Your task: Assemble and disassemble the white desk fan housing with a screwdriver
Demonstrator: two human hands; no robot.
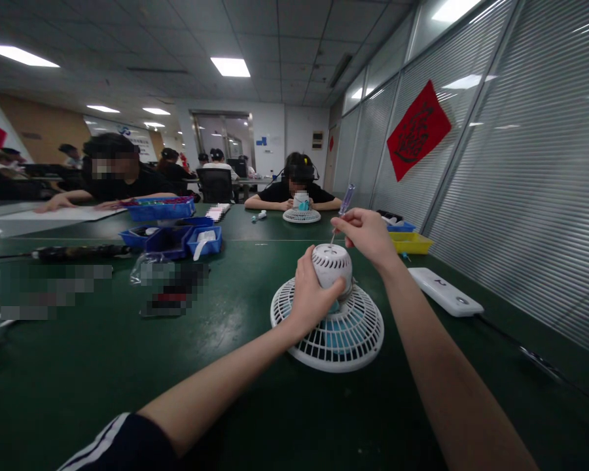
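A white fan (373, 327) lies grille-down on the green table, its blue blades showing through the slats and its rounded motor housing pointing up. Around the left side of that housing wraps my left hand (311, 288), thumb toward the front. My right hand (366, 235) pinches a screwdriver (346, 199) with a clear purple handle. The shaft points down, its tip at the top of the housing; whether it sits in a screw cannot be made out.
Blue bins (167, 241) with parts stand to the left, near a clear plastic bag (150, 269) and a soldering iron-like black tool (78, 253). At right are a yellow tray (412, 243) and a white device (444, 292) with a cable. Across the table a person (269, 196) handles another fan (302, 216).
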